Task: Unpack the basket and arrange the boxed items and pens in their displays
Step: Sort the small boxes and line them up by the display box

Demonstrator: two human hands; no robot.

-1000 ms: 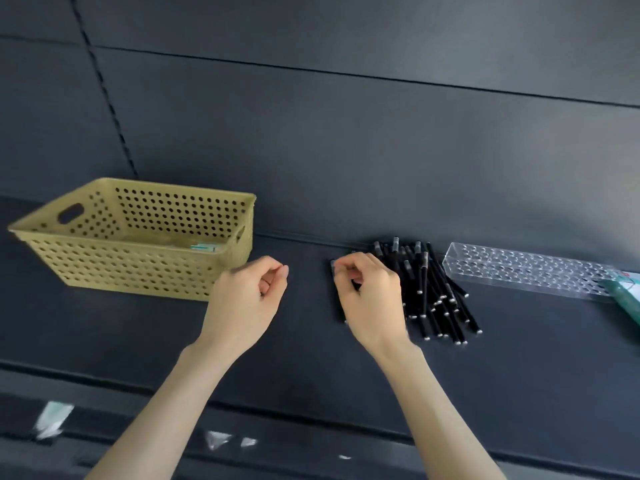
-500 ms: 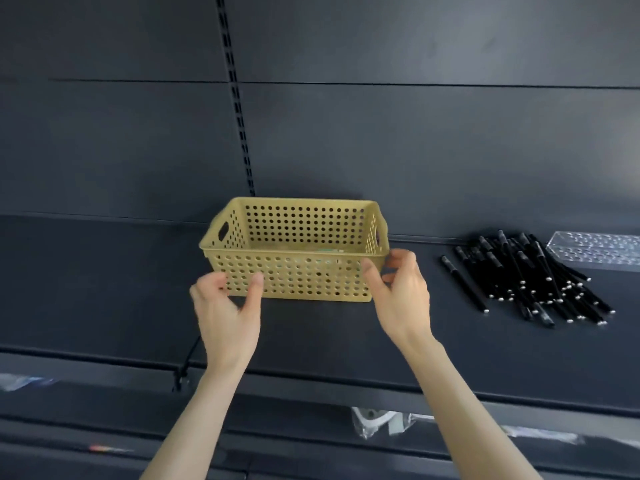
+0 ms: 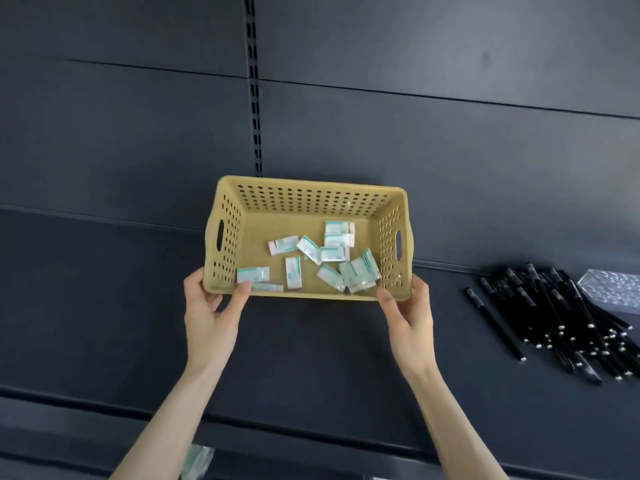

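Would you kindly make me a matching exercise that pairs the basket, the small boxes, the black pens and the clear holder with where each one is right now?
Things:
1. basket
2. small boxes
3. black pens
4. clear holder

Places:
A. heaped on the shelf, right of the basket
B. gripped at its near corners by the left hand and right hand
C. at the picture's right edge, behind the pens
D. lying loose inside the basket

Pairs: 1-B, 2-D, 3-A, 4-C.
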